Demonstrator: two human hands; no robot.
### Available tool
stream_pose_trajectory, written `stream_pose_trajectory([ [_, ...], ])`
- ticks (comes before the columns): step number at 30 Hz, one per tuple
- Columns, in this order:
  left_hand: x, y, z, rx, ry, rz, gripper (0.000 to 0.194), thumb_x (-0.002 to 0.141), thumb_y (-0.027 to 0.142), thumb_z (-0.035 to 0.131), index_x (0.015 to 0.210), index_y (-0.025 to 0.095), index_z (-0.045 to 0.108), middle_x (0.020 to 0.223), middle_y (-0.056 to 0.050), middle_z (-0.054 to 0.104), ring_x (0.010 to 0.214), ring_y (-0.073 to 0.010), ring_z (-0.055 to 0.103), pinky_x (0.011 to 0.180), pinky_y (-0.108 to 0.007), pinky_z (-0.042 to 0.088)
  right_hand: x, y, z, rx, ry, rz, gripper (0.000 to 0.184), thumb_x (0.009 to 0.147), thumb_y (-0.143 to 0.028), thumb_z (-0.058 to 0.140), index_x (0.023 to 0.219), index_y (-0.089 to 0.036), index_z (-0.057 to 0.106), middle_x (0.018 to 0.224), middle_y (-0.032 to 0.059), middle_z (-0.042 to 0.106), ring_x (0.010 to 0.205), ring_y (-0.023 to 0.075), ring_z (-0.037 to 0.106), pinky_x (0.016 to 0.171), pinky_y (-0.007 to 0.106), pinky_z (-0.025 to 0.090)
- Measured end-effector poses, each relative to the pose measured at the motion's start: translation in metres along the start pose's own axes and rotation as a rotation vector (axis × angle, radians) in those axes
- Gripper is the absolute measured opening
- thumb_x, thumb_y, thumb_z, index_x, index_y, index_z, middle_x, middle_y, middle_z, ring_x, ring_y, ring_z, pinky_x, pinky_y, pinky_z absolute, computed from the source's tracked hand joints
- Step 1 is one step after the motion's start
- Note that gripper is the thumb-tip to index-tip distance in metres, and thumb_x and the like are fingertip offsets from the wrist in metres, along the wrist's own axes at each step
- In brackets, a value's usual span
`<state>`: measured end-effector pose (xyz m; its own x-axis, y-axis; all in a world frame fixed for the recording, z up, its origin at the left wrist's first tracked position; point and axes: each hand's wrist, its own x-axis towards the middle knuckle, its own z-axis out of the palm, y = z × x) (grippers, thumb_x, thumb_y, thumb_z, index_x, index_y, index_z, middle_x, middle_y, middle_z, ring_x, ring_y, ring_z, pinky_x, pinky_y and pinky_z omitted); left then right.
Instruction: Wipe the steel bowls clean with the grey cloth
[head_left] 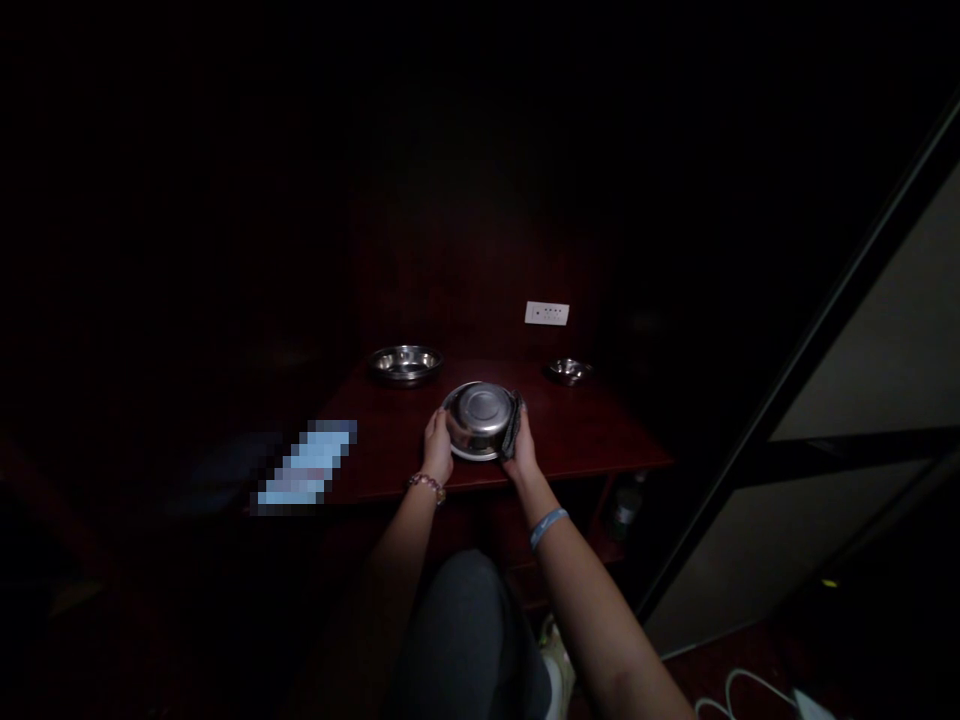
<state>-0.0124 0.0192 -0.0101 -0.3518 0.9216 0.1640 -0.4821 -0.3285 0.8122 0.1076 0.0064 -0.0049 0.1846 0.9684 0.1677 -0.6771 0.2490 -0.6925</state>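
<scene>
A shiny steel bowl (480,408) is turned so that its round base faces me, just over the front part of the dark red table (390,440). My left hand (438,447) grips its left rim, thumb along the side. On the opposite side my right hand (524,444) presses a dark cloth (512,428) against the bowl's rim and holds both. The fingers behind the bowl are hidden. Whether the rim touches the tabletop, I cannot tell.
At the back left of the table stands a wide steel bowl (406,365); a smaller steel bowl (569,371) is at the back right. A white socket panel (547,313) is on the wall. A bottle (625,510) stands below the tabletop. A pale cable (739,680) lies lower right.
</scene>
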Motion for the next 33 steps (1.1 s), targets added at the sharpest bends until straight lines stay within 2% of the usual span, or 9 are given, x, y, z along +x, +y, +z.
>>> stream_pose_trajectory([
  [10,-0.0005,0.0,0.0014,-0.019,-0.008,-0.024,0.022,0.09,0.033,0.057,0.099,0.017,0.069,0.115,-0.011,0.073,0.115,-0.0235,0.065,0.109,-0.041,0.045,0.0012,-0.0015,-0.0003,-0.053,-0.076,-0.036,0.05,0.098,-0.054,0.037,0.115,-0.02,0.07,0.123,0.0099,0.075,0.125,0.0222,0.065,0.116,0.046,0.044],
  [16,-0.0002,-0.0002,0.0012,-0.019,-0.017,-0.031,0.023,0.09,0.033,0.057,0.101,0.017,0.069,0.118,-0.012,0.073,0.117,-0.0247,0.065,0.11,-0.043,0.045,0.0001,-0.0025,0.0002,-0.04,-0.062,-0.016,0.05,0.099,-0.053,0.036,0.111,-0.02,0.071,0.116,0.0093,0.077,0.123,0.0222,0.067,0.115,0.046,0.046],
  [22,0.002,-0.0036,-0.0003,-0.01,-0.005,-0.003,0.024,0.088,0.036,0.059,0.1,0.017,0.069,0.117,-0.012,0.072,0.117,-0.0243,0.064,0.111,-0.041,0.044,-0.0004,-0.0036,0.0012,-0.044,-0.054,-0.014,0.049,0.1,-0.051,0.035,0.115,-0.02,0.07,0.119,0.0085,0.076,0.126,0.021,0.064,0.117,0.045,0.043],
  [29,0.0041,-0.0068,-0.0019,-0.013,-0.009,-0.006,0.026,0.088,0.038,0.059,0.101,0.017,0.068,0.117,-0.012,0.073,0.115,-0.0228,0.065,0.11,-0.041,0.044,-0.0008,-0.0009,-0.0012,-0.015,0.024,0.02,0.048,0.1,-0.051,0.037,0.117,-0.019,0.069,0.125,0.0083,0.074,0.126,0.0204,0.065,0.118,0.042,0.042],
  [33,0.0029,-0.0051,-0.0011,-0.016,-0.016,0.012,0.026,0.089,0.037,0.058,0.1,0.017,0.069,0.115,-0.012,0.073,0.113,-0.0234,0.066,0.109,-0.041,0.045,0.0002,0.003,-0.0047,-0.044,0.08,0.017,0.048,0.099,-0.052,0.039,0.114,-0.017,0.069,0.121,0.0103,0.075,0.121,0.0217,0.068,0.117,0.043,0.043],
])
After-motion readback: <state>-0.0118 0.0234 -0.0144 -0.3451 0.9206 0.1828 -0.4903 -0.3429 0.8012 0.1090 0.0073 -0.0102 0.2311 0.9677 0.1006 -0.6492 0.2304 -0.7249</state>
